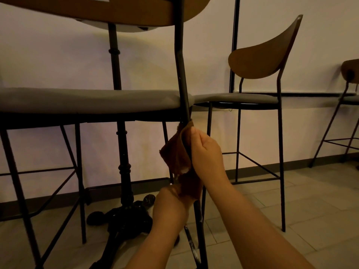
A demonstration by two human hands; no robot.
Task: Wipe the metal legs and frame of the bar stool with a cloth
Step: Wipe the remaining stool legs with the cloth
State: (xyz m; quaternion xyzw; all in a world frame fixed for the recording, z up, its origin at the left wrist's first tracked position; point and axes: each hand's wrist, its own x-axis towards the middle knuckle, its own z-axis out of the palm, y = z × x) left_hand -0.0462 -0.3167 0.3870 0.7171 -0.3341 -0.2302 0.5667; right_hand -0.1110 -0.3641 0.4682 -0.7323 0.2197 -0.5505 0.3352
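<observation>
The bar stool (87, 100) fills the left and centre, with a grey padded seat, a wooden backrest at the top and thin black metal legs. Its near back leg (181, 80) runs down the middle of the view. A brown cloth (177, 158) is wrapped round that leg just below the seat. My right hand (206, 152) grips the cloth round the leg, thumb up at the cloth's top edge. My left hand (171, 204) holds the cloth's lower end by the leg, lower down; its fingers are hidden behind the cloth.
A black cast-iron table pedestal (124, 171) stands behind the stool, its feet spread on the tiled floor. A second stool (258, 100) stands to the right, a third (347, 98) at the right edge. A pale wall with dark skirting runs behind.
</observation>
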